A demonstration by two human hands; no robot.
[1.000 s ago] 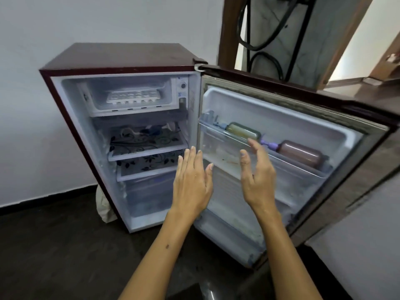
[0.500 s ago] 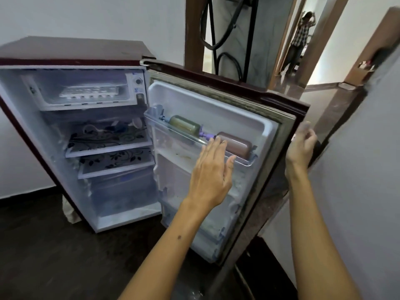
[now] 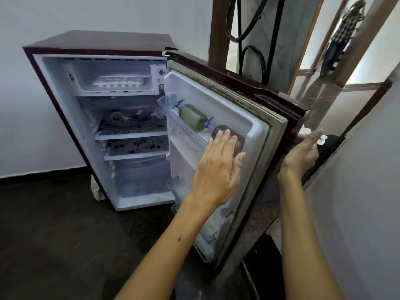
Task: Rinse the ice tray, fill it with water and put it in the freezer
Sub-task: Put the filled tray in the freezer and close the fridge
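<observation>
The small maroon fridge [image 3: 97, 41] stands open against the white wall. A white ice tray [image 3: 118, 81] lies flat in the freezer compartment at the top. The fridge door [image 3: 229, 109] swings out to the right. My left hand [image 3: 216, 169] is flat, fingers together, held over the door's inner shelf near the brown bottle. My right hand [image 3: 303, 151] is at the door's outer edge, palm up, fingers reaching behind the edge; I cannot see whether they grip it. Neither hand holds the tray.
A green bottle [image 3: 191, 115] and a brown bottle [image 3: 229, 136] lie on the door shelf. Patterned shelves [image 3: 132, 131] fill the fridge below the freezer. A grey wall [image 3: 357, 191] is close on the right. A person [image 3: 342, 33] stands in the far doorway. The floor is dark.
My right hand went from the door shelf to the door's outer edge. My left hand moved right, onto the door shelf. The door has swung further toward the fridge.
</observation>
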